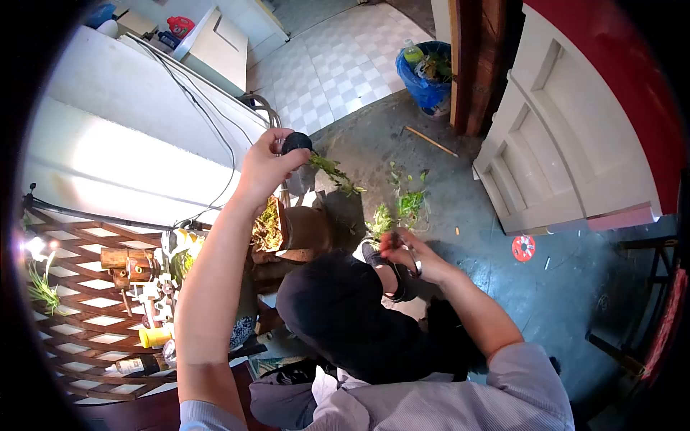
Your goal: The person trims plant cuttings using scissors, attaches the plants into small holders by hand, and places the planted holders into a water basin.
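My left hand (270,164), stretched forward, grips a small black plant pot (296,143) between thumb and fingers. The pot is tipped on its side, and a leafy green plant (332,172) trails from it to the right. Over the floor near my shoe, my right hand (407,253) has its fingers bent and smeared by motion; whether anything is in them cannot be made out. A bracelet circles that wrist. Just beyond the right hand lie a pale green plant (379,221) and a darker leafy plant (411,205).
Left of my legs stands a planter box (269,226) by the white wall. A wooden lattice (93,316) holds small items. Farther off are a blue-lined bin (424,90), a stick (431,141) and a white door panel (568,136). A red disc (523,248) lies at right.
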Demonstrator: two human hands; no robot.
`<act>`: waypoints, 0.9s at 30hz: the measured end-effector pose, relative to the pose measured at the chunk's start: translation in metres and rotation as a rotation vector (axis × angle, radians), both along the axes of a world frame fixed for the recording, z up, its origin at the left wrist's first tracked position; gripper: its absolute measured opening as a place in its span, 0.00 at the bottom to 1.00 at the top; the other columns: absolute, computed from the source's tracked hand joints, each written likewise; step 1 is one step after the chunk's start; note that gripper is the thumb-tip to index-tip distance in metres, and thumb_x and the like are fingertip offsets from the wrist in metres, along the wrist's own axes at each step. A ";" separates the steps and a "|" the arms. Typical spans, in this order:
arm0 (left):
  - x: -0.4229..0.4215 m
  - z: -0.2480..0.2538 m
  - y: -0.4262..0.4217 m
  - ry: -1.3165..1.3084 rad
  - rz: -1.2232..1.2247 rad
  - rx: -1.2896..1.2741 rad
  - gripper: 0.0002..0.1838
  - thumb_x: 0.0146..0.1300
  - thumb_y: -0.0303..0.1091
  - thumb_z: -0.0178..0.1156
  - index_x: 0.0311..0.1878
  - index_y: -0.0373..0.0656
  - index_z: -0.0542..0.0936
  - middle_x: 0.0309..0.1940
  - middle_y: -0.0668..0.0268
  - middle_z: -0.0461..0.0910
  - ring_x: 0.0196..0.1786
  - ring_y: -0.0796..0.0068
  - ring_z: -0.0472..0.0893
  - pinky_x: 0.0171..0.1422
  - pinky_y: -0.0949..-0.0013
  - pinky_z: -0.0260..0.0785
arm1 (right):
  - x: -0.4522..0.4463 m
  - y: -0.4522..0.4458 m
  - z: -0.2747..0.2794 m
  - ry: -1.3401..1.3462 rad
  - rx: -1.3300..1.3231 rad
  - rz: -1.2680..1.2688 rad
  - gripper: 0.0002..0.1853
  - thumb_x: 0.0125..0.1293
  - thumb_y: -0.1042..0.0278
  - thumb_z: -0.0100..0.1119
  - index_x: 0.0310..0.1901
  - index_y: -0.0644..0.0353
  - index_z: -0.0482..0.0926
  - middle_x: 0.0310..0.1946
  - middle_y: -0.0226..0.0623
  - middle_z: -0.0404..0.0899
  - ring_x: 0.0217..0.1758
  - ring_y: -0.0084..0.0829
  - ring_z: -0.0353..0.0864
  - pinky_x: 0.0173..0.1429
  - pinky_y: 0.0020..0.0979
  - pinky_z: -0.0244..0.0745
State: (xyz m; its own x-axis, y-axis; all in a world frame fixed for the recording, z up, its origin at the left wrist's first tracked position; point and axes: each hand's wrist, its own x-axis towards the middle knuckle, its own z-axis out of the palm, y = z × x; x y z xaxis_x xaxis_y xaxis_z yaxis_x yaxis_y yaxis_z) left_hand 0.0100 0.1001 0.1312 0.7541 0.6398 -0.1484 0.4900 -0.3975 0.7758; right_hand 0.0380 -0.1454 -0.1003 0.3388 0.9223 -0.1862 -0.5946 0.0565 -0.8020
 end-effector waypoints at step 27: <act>0.000 0.007 -0.023 0.036 -0.108 0.109 0.28 0.47 0.39 0.69 0.52 0.38 0.74 0.33 0.65 0.78 0.35 0.76 0.78 0.41 0.72 0.70 | 0.016 0.069 0.050 0.618 -0.013 0.198 0.39 0.48 0.20 0.53 0.28 0.59 0.70 0.16 0.23 0.63 0.16 0.15 0.59 0.23 0.18 0.60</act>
State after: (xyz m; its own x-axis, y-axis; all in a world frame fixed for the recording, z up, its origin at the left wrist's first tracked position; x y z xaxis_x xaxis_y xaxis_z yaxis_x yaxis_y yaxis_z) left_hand 0.0104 0.0773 0.1379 0.8149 0.5689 -0.1107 0.4665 -0.5305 0.7078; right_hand 0.0544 -0.0765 -0.0499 -0.0103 0.9526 -0.3039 -0.9450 -0.1087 -0.3086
